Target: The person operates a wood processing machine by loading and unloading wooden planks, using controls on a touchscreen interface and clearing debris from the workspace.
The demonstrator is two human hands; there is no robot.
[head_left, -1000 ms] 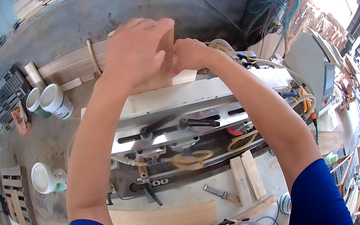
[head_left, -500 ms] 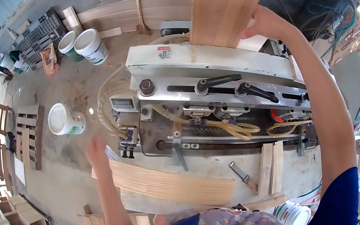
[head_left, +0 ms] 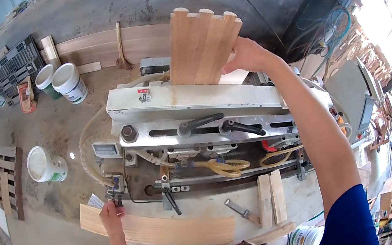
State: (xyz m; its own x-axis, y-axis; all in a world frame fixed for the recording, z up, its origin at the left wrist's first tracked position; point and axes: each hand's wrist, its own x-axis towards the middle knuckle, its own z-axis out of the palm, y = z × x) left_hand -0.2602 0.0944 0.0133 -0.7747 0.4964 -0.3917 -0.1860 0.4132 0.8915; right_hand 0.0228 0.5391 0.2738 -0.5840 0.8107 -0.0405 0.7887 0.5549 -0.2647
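Observation:
Several wooden slats with rounded top ends stand upright side by side on top of the white machine beam. My right hand grips their lower right edge, thumb in front and the other fingers mostly hidden behind. At the machine's left end, my left hand has its fingers closed at the black knob of a small valve block. Beneath that hand a long, pale wooden board lies on the bench. Two black clamp levers sit on the machine's front.
On the bench lie a metal-bladed tool and two short wood strips. White buckets and a pallet stand on the floor to the left. A broom leans near the back wall. Yellow hoses loop across the machine front.
My left hand has come down and in to the valve's black knob. My right hand stays on the slats. The whole view has shifted, so the machine appears further left and lower.

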